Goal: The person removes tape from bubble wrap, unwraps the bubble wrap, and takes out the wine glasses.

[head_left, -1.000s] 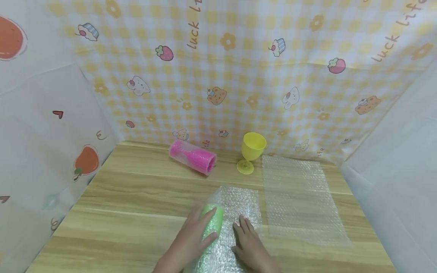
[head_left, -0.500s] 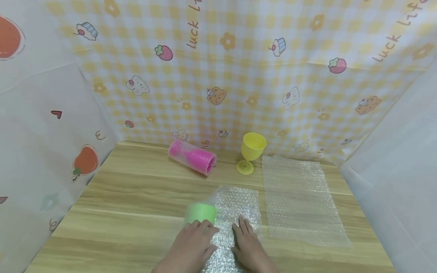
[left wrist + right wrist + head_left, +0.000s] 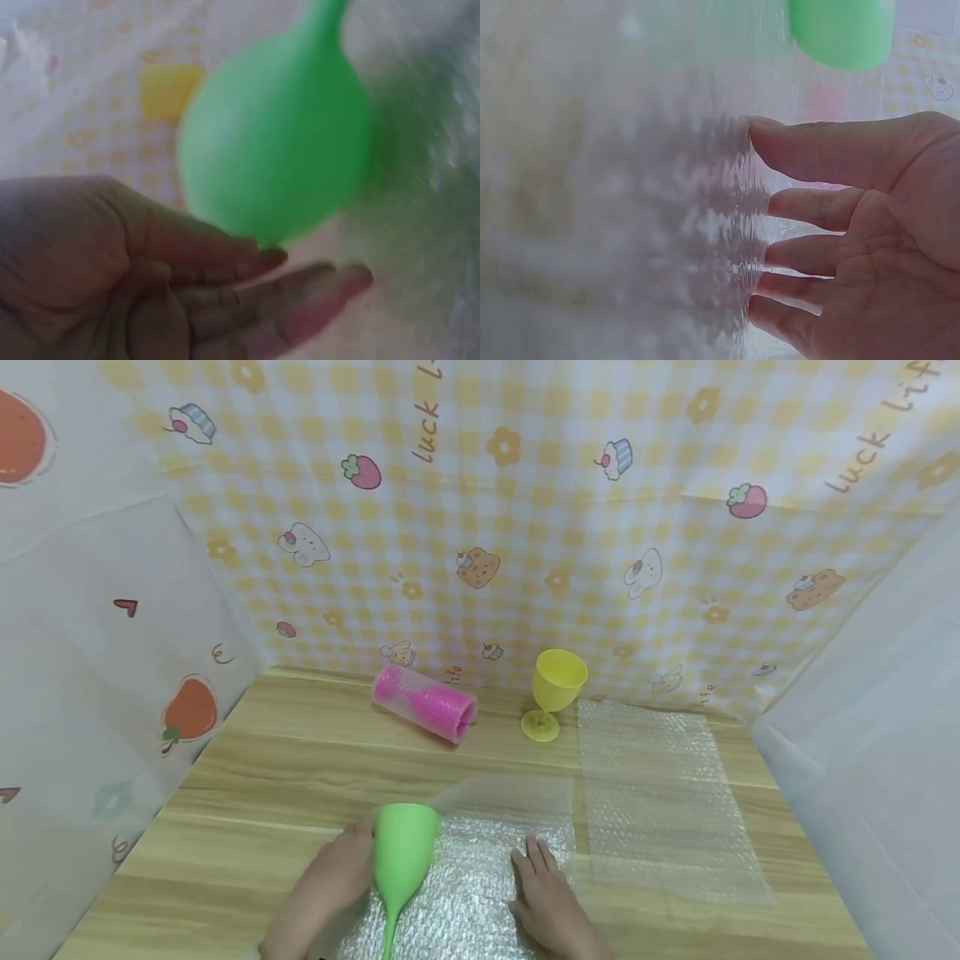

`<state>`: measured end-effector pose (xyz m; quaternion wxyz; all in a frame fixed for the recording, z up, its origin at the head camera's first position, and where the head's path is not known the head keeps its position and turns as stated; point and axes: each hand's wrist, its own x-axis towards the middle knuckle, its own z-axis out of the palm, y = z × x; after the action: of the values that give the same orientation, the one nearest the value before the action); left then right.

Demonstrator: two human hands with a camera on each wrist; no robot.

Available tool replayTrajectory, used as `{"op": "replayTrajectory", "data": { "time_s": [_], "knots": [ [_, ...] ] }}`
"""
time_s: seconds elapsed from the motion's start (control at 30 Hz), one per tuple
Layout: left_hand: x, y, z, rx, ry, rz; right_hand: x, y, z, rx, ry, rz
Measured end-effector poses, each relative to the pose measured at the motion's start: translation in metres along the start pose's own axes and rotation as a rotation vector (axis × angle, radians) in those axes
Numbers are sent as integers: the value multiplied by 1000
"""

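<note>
**Green goblet lying on bubble wrap between two hands**

A wooden tabletop [image 3: 285,777] is seen, enclosed at the back and sides by a yellow checked cloth backdrop [image 3: 525,552] printed with cartoon animals, strawberries and cupcakes. On the right part of the tabletop a large clear sheet of bubble wrap [image 3: 660,802] is spread flat. Just beside it, at the near edge, a second clear sheet of bubble wrap [image 3: 487,868] is laid out, its far edge lifted slightly off the wood.

On the left part of this second sheet a green plastic goblet [image 3: 402,852] is laid on its side, its open rim turned away from the person and its stem pointing towards the near edge. The bowl is touched from the left by the left hand [image 3: 330,885]; in the left wrist view the fingers [image 3: 300,289] are shown nearly straight and relaxed beside the bowl, not wrapped round it. The right hand [image 3: 547,902] is pressed flat on the same sheet to the right of the goblet and apart from it, fingers [image 3: 817,154] extended and spread.

Near the backdrop, a pink goblet rolled in bubble wrap [image 3: 425,703] is lying on its side, and a yellow plastic goblet [image 3: 553,693] is standing upright just to its right.
</note>
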<state>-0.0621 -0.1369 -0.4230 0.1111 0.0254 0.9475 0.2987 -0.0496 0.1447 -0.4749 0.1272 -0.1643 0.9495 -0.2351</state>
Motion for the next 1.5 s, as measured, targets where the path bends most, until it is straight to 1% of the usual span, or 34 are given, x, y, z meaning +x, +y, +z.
{"op": "replayTrajectory", "data": {
  "time_s": [0.13,0.2,0.27,0.37,0.5,0.63,0.7,0.77,0.87,0.97,1.03,1.23,1.33,1.5],
  "knots": [
    [12,-27,5,-38,-38,53,0,-1,-1,-8,-6,-1],
    [17,-37,7,-56,-40,63,0,-1,-1,-12,-8,-1],
    [21,-43,7,-70,-40,60,1,-1,-2,-16,-8,-1],
    [24,-46,7,-84,-62,50,0,-1,-2,-20,-3,-3],
    [26,-46,4,-102,-94,41,1,-2,-1,-17,-4,7],
    [28,-46,4,-97,-111,80,1,-2,-1,-13,-17,25],
    [30,-48,5,-88,-105,109,1,-2,-2,-9,-19,24],
    [31,-49,7,-79,-99,118,1,-2,-2,-6,-19,19],
    [34,-48,11,-52,-86,99,0,-2,-2,-2,-17,10],
    [36,-45,14,-35,-100,58,0,-2,-2,-3,-14,12],
    [38,-43,14,-44,-110,23,0,-2,-2,-2,-12,16],
    [43,-40,13,-98,-144,-47,0,-2,-2,-5,-6,12],
    [45,-41,13,-120,-155,-72,0,-2,-3,-10,-4,3],
    [46,-41,11,-107,-168,-97,-1,-3,-2,-13,-11,6]
  ]
}}
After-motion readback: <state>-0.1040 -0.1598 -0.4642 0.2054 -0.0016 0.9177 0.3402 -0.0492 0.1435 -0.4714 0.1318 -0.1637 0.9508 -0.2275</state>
